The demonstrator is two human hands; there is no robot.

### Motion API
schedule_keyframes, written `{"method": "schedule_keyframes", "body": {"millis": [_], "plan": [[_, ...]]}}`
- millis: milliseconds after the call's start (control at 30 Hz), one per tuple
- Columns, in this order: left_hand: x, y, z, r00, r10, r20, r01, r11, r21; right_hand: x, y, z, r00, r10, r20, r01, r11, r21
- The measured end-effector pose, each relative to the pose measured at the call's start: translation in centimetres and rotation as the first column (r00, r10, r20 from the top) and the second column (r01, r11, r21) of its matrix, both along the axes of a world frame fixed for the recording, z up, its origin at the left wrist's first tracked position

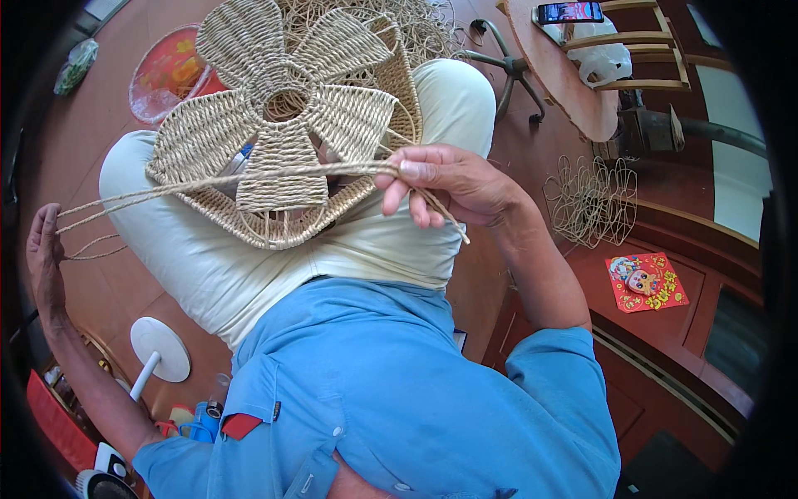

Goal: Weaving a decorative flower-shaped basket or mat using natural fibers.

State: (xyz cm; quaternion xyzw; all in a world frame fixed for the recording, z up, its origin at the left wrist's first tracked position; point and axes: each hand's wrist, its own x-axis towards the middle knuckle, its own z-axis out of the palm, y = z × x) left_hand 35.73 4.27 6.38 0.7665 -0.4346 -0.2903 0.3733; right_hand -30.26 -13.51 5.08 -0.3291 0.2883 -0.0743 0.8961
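Across my lap rests a flower-shaped woven piece (287, 170) of tan twisted cord, with wide petals around a round central hole. It lies over a woven basket (405, 87) of the same material, whose rim shows below and to the right. My left hand (46, 249), stretched far out to the left, is closed on a doubled straw cord (224, 179). The cord runs taut in front of the lower petal to my right hand (445, 185). There my right thumb and index finger pinch it, and its loose end hangs below the fingers.
Loose cord (424, 33) is heaped behind the basket. A red plastic basin (170, 75) stands at the far left, and a wheeled chair base (509, 66) at the far right. A phone (569, 12) lies on a wooden top (573, 108). Wire flower frames (590, 202) sit at right.
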Motion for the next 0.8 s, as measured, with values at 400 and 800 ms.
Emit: {"method": "schedule_keyframes", "body": {"millis": [400, 800], "plan": [[1.8, -0.7, 0.2, 0.995, -0.100, 0.001, 0.100, 0.995, 0.029, -0.1, 1.0, 0.7, 0.947, 0.275, -0.165, -0.285, 0.957, -0.045], [3.1, -0.9, 0.3, 0.980, -0.168, -0.106, 0.175, 0.983, 0.063, 0.0, 1.2, 0.2, 0.920, 0.337, -0.201, -0.348, 0.937, -0.019]]}}
